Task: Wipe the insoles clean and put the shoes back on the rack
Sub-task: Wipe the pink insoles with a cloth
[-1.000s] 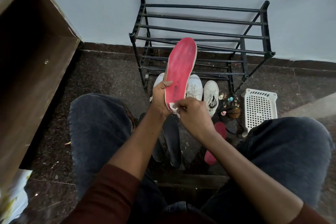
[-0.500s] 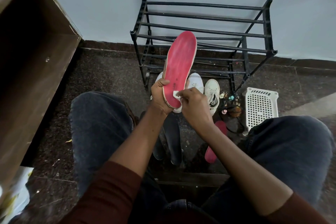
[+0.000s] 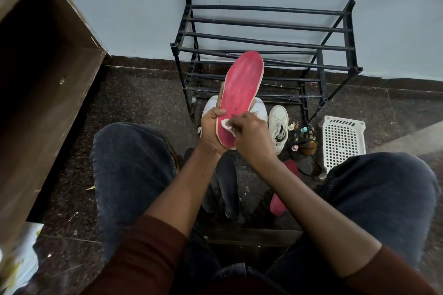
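dark speckled stone floor [image 3: 134, 103] runs to a pale wall on the far side, where a black shoe rack [image 3: 268, 43] stands with bare rails. seen from the head camera, the person sits with both knees spread, and the left hand [image 3: 212, 132] grips a red insole [image 3: 242, 88] by its heel end, the thumb curled over the near left edge onto the red face and the other fingers hidden behind it. the insole tilts up and away, its toe in front of the rack's middle rails. the right hand [image 3: 251, 136] has its fingers curled round a small white cloth [image 3: 226, 124], pressing it on the red face close to the heel, just right of the left thumb. behind the insole a white shoe [image 3: 260, 109] sits on the floor, a second white shoe [image 3: 278, 127] just to its right. nearer, between the legs, lie two dark insoles [image 3: 227, 184] and another red insole [image 3: 279, 201], partly hidden by the right forearm. a white perforated basket [image 3: 342, 141] stands at the right, small clutter [image 3: 302, 141] beside it, and a brown cabinet [image 3: 48, 79] fills the left.
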The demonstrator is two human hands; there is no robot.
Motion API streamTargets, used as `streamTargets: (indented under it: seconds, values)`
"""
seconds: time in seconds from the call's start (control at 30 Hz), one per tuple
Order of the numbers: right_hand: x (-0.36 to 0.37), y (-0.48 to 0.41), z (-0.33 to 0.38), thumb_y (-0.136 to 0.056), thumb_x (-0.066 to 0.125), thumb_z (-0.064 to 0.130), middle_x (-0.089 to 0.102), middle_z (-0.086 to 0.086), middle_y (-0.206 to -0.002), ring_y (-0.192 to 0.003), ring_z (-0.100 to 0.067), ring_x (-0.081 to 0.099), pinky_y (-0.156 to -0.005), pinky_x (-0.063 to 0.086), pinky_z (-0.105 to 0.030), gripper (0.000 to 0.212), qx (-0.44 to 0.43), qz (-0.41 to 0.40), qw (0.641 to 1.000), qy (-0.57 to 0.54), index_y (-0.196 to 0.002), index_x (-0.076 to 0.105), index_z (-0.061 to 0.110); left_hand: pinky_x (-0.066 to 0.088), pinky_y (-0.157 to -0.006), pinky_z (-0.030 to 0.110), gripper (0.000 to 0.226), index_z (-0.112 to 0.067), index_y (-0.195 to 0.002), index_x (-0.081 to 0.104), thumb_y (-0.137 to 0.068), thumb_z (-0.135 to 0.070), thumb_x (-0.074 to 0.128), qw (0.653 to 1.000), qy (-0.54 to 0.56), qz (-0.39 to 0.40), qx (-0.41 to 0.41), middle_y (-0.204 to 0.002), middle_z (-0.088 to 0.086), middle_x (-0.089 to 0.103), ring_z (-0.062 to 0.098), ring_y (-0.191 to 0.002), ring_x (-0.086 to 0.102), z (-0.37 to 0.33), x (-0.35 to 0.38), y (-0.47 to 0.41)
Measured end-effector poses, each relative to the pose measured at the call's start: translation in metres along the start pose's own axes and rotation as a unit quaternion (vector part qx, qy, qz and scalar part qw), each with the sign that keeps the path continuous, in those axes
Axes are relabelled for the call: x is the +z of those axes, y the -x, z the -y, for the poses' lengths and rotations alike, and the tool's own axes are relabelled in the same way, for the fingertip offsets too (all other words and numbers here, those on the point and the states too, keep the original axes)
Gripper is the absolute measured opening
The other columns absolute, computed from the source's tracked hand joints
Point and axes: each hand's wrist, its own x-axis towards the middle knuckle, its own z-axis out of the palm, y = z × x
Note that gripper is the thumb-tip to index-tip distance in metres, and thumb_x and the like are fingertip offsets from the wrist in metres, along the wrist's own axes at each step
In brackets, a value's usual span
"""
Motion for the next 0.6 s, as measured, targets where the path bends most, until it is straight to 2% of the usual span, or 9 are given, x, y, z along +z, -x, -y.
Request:
streamTargets:
  seconds: [0.07, 0.13, 0.2, 0.23, 0.3, 0.4, 0.47, 0.53, 0.6]
  values:
    - [0.003, 0.01, 0.005, -0.08, 0.06, -0.003, 0.064, -0.018, -0.094, -0.081, -0.033, 0.061, -0.074, 0.05, -0.042, 0.016, -0.02, 0.024, 0.999, 0.011, -0.092, 0.07, -0.002, 0.059, -0.07, 0.035, 0.063, 0.001, -0.125, 0.049, -0.066, -0.019, 0.043, 1.0, 0.003, -0.013, -0.009, -0.093, 0.019, 0.066, 0.03, -0.078, 0.069, -0.001, 0.001, 0.0]
    - [0.002, 0.017, 0.007, -0.078, 0.063, -0.001, 0.066, -0.018, -0.092, -0.08, -0.033, 0.062, -0.073, 0.052, -0.042, 0.013, -0.037, 0.057, 0.998, -0.001, -0.089, 0.071, -0.002, 0.056, -0.067, 0.031, 0.061, -0.003, -0.125, 0.044, -0.068, -0.02, 0.035, 1.0, -0.003, -0.017, -0.012, -0.089, 0.018, 0.064, 0.028, -0.073, 0.068, -0.002, -0.003, 0.0]
    - [-0.003, 0.019, 0.006, -0.078, 0.065, 0.003, 0.069, -0.013, -0.09, -0.08, -0.024, 0.063, -0.076, 0.052, -0.033, 0.012, -0.022, 0.112, 0.993, -0.027, -0.087, 0.073, 0.002, 0.056, -0.063, 0.029, 0.064, -0.001, -0.128, 0.04, -0.067, -0.021, 0.032, 1.0, -0.016, -0.022, -0.014, -0.084, 0.019, 0.063, 0.027, -0.069, 0.067, -0.001, -0.007, 0.0]
    - [-0.006, 0.019, 0.002, -0.078, 0.065, 0.003, 0.07, -0.007, -0.086, -0.077, -0.016, 0.063, -0.072, 0.051, -0.021, 0.012, 0.003, 0.132, 0.99, -0.054, -0.085, 0.074, 0.006, 0.056, -0.063, 0.029, 0.064, -0.001, -0.127, 0.038, -0.067, -0.021, 0.032, 0.999, -0.02, -0.022, -0.015, -0.082, 0.019, 0.063, 0.027, -0.069, 0.067, -0.001, -0.008, 0.001]
    - [-0.013, 0.013, -0.003, -0.077, 0.062, -0.002, 0.067, 0.007, -0.075, -0.066, 0.002, 0.057, -0.06, 0.041, -0.003, 0.02, 0.069, 0.104, 0.984, -0.126, -0.082, 0.075, 0.013, 0.058, -0.063, 0.032, 0.061, 0.002, -0.122, 0.04, -0.066, -0.021, 0.037, 1.0, -0.011, -0.011, -0.015, -0.081, 0.019, 0.064, 0.028, -0.068, 0.067, -0.001, -0.007, 0.001]
    - [-0.017, -0.001, -0.008, -0.082, 0.061, 0.0, 0.067, 0.002, -0.085, -0.072, 0.001, 0.056, -0.062, 0.037, 0.0, 0.019, 0.088, -0.009, 0.987, -0.136, -0.09, 0.074, 0.012, 0.059, -0.065, 0.034, 0.06, 0.005, -0.112, 0.05, -0.056, -0.017, 0.053, 1.0, 0.017, 0.008, -0.001, -0.081, 0.019, 0.067, 0.03, -0.068, 0.068, -0.002, -0.004, 0.0]
    - [-0.011, -0.005, -0.005, -0.085, 0.06, 0.002, 0.067, -0.008, -0.099, -0.085, -0.015, 0.06, -0.072, 0.039, -0.006, 0.018, 0.049, -0.005, 0.997, -0.062, -0.098, 0.072, 0.007, 0.059, -0.067, 0.033, 0.053, 0.006, -0.101, 0.062, -0.053, -0.017, 0.056, 1.0, 0.019, 0.014, 0.005, -0.082, 0.018, 0.069, 0.029, -0.071, 0.069, -0.001, -0.001, -0.001]
    - [0.0, -0.001, -0.003, -0.085, 0.058, 0.0, 0.064, -0.015, -0.102, -0.091, -0.026, 0.06, -0.08, 0.046, -0.024, 0.019, 0.005, 0.021, 1.0, 0.0, -0.1, 0.07, 0.002, 0.059, -0.066, 0.032, 0.044, 0.006, -0.09, 0.069, -0.055, -0.016, 0.055, 1.0, 0.023, 0.005, 0.0, -0.08, 0.019, 0.068, 0.03, -0.069, 0.069, 0.002, 0.0, -0.002]
    - [0.006, 0.006, -0.002, -0.081, 0.06, -0.003, 0.063, -0.016, -0.095, -0.087, -0.031, 0.06, -0.079, 0.048, -0.036, 0.018, -0.033, 0.029, 0.999, 0.021, -0.095, 0.07, -0.001, 0.059, -0.067, 0.03, 0.048, 0.007, -0.1, 0.062, -0.063, -0.02, 0.047, 0.999, 0.028, -0.013, -0.007, -0.081, 0.019, 0.066, 0.029, -0.071, 0.068, 0.002, 0.0, -0.001]
